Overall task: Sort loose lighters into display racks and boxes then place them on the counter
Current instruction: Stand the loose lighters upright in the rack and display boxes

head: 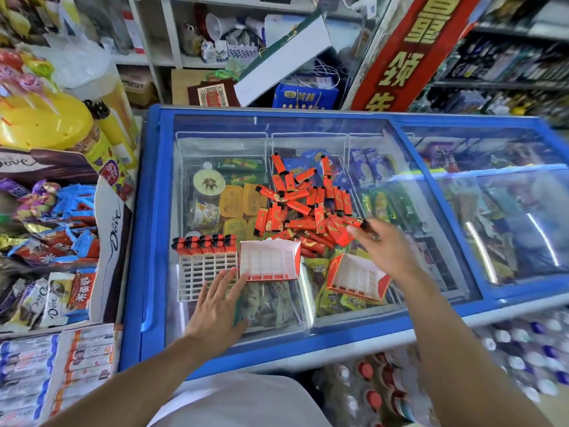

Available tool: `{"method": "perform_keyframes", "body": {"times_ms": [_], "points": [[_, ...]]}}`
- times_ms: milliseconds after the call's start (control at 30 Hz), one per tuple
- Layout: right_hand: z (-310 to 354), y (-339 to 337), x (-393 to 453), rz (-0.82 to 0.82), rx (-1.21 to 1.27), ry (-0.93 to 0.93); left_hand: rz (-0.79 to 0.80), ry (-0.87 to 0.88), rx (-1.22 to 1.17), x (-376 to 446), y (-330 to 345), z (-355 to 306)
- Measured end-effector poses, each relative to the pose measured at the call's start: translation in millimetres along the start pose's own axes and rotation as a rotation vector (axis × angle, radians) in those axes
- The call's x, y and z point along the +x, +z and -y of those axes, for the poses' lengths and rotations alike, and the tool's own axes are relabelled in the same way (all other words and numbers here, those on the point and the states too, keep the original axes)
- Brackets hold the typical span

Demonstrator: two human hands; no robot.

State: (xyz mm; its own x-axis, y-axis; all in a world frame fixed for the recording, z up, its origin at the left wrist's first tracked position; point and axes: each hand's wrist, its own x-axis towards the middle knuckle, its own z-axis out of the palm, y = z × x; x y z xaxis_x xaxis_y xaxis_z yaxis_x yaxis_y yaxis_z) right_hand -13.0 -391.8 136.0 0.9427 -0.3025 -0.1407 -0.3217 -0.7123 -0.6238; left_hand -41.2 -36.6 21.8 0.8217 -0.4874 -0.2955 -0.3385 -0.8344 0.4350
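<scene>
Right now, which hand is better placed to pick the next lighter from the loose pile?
The right hand: it already reaches the near edge of the loose pile, fingers at a lighter. The left hand lies open by the white rack, farther away.

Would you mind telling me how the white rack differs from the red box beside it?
The white rack is an open plastic grid; the red box is red card with a white lining. The rack already holds a row of lighters along its far edge; the box holds none. The left hand rests its open fingers at the rack's near edge and touches the box's corner. Both lie on the freezer lid.
</scene>
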Motion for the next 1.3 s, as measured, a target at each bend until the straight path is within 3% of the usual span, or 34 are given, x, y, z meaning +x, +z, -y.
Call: {"method": "perform_keyframes", "body": {"times_ms": [200, 300, 400, 600, 767, 833, 1033, 1300], "points": [[-45.5, 1.5, -10.3, 0.244, -0.261, -0.007, -0.084, 0.040, 0.151, 5.7, 3.4, -12.3], [-42.7, 19.6, -14.7, 0.224, -0.267, -0.019, -0.098, 0.062, 0.220, 9.1, 1.6, -22.6], [-31.3, 38.3, -14.0, 0.173, -0.271, -0.100, -0.081, 0.190, 0.316, 11.4, 3.2, -26.8], [-13.2, 69.8, -0.8, 0.185, -0.157, -0.200, 0.138, 0.321, 0.402, 22.5, 6.8, -35.8], [-7.7, 77.8, 14.2, 0.189, -0.156, -0.293, 0.178, 0.378, 0.410, 35.4, -0.3, -61.0], [-10.0, 74.6, 14.1, 0.105, -0.213, -0.357, 0.180, 0.405, 0.444, 40.4, 0.7, -70.7], [-12.6, 78.9, -6.2, 0.053, -0.268, -0.306, 0.260, 0.372, 0.534, 47.0, 8.0, -85.5], [-15.6, 94.8, -13.8, 0.006, -0.275, -0.421, 0.340, 0.355, 0.541, 46.2, 12.2, -82.1]]}}
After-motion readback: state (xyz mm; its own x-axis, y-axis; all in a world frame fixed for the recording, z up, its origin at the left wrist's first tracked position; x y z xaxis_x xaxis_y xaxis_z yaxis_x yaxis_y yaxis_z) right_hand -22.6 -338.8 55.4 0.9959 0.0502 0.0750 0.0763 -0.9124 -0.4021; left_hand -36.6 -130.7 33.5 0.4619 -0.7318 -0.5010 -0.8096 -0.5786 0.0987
